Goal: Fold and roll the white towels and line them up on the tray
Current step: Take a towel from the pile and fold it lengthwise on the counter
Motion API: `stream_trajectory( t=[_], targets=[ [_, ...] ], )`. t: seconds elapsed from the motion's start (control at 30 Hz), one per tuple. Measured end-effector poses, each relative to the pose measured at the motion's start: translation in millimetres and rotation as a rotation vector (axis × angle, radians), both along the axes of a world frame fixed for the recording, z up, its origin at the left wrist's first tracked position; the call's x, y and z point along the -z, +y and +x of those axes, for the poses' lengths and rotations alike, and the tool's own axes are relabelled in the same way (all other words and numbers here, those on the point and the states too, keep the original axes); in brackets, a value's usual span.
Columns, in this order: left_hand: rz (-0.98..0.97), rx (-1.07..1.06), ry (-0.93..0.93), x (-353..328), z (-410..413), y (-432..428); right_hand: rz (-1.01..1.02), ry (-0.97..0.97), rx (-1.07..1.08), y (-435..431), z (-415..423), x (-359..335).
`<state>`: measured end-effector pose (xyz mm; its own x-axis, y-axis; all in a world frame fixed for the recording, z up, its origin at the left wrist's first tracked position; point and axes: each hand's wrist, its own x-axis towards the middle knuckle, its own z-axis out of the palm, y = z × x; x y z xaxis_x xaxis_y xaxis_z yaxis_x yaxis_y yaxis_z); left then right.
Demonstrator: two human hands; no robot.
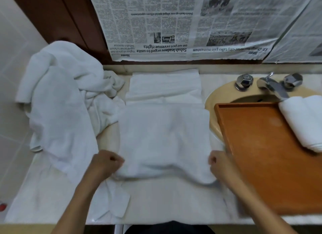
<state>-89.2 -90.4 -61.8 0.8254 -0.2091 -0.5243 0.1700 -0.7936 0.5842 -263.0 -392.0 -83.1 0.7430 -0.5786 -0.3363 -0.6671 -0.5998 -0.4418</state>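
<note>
Between towel pile [59, 97] and tray [257, 146], hands [106, 162] [219, 162] at near corners of towel [163, 138]

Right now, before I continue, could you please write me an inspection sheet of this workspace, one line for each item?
Surface: pale marble counter, partly covered by cloth.
Job's things: flat towel spread in the middle; folded towel behind it; towel heap at the left; rolled towels on the right side of the wooden tray, which lies partly over the sink.
Clutter: small red object at the left edge, too cut off to identify.
Hands: left hand and right hand each grip a near corner of the flat towel.
Cables: nothing seen.
Surroundings: faucet with two knobs; newspaper hanging behind the counter.
</note>
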Motion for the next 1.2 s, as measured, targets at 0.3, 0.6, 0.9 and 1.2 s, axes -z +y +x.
stream_trajectory(
  t=[0.3,0.6,0.9,1.2],
  targets=[
    [0.252,0.156,0.204,26,-33,36,0.056,0.574,-0.209,10,-31,3],
    [0.006,0.205,-0.483,49,-25,-16,-0.251,0.003,-0.108,23,11,11],
    [0.203,0.423,-0.59,109,-27,-51,-0.281,-0.092,-0.305,30,8,78],
    [0.183,0.435,-0.591,103,-66,-25,-0.338,-0.279,-0.174,29,1,53]
  ],
)
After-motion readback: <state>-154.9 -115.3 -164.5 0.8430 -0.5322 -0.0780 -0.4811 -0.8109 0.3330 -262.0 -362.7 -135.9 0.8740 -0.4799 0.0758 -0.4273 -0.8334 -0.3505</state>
